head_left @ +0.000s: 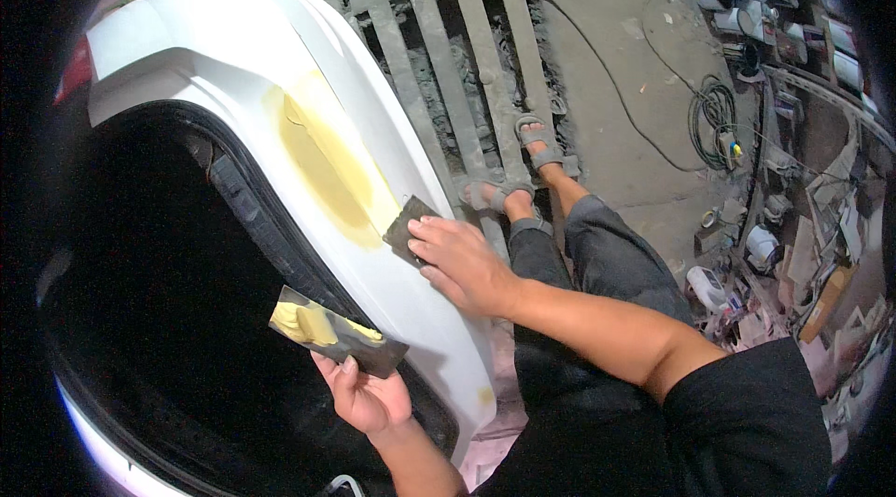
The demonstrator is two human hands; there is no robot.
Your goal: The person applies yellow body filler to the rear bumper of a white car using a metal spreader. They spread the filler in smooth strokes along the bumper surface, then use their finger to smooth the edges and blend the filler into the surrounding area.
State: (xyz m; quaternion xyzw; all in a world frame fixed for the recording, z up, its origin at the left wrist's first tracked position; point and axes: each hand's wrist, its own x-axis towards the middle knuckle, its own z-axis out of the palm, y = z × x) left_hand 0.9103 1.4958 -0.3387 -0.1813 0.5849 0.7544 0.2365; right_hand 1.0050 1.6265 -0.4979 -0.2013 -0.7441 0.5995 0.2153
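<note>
You are holding a black spreader (399,229) in your right hand (471,266), its fingers lying clamped over the near edge; what they are doing underneath is hidden. The spreader is sitting at the lower end of the yellow filler patch (325,166), which is running along the shoulder of the white car body panel (224,16). Whether its edge is pressing on the surface, you cannot tell from this view. If you are leaning harder on one corner, you could be leaving a ridge or gouging the fresh-looking yellow; if you are holding the blade too flat, a thick step could be forming at the border.

Your left hand (371,399) is gripping a dark flat plate (378,359), thumb on the near face, its other fingers partly hidden behind. The plate is hanging over the dark body opening (140,264) and the black rubber seal (254,212), and the yellow putty (308,324) is sitting mostly at its far left end. With the load lying off-centre from your grip, the plate could be tipping and dropping putty onto the seal or inside. If you are waiting too long, the putty could be stiffening and dragging.

Your sandaled feet (551,156) are standing by the slatted floor grate (481,68); a foot catching in a gap could be jerking the blade.
</note>
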